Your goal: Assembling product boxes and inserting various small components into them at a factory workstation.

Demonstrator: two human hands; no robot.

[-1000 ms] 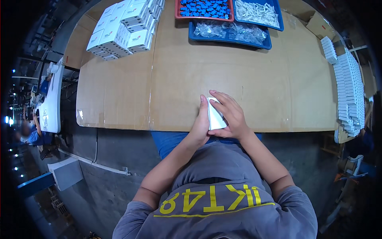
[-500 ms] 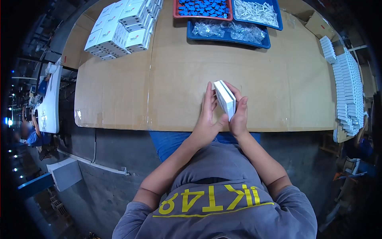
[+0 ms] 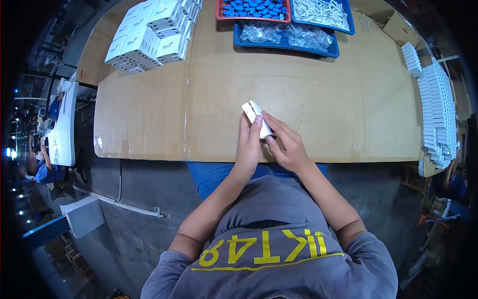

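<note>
A small white box point(image 3: 258, 120) is held between my two hands, above the table near its front edge. It is tilted, and a dark gap runs along its narrow top side. My left hand point(image 3: 250, 142) grips it from the left, with the thumb on the near face. From the right, my right hand point(image 3: 287, 145) closes on its lower end with thumb and fingers. The fingers cover much of the box, so its far face is hidden.
Stacked white boxes point(image 3: 142, 42) stand at the back left. A red tray point(image 3: 254, 19) of blue pieces, a blue tray point(image 3: 352, 22) of white pieces and another blue tray point(image 3: 286, 49) with clear plastic sit at the back. White boxes point(image 3: 438, 107) line the right edge of the cardboard-covered table point(image 3: 144, 114).
Both hands have brought the white box to the left and turned it, so its narrow side with a gap now faces up. My fingers have shifted their grip on it.
</note>
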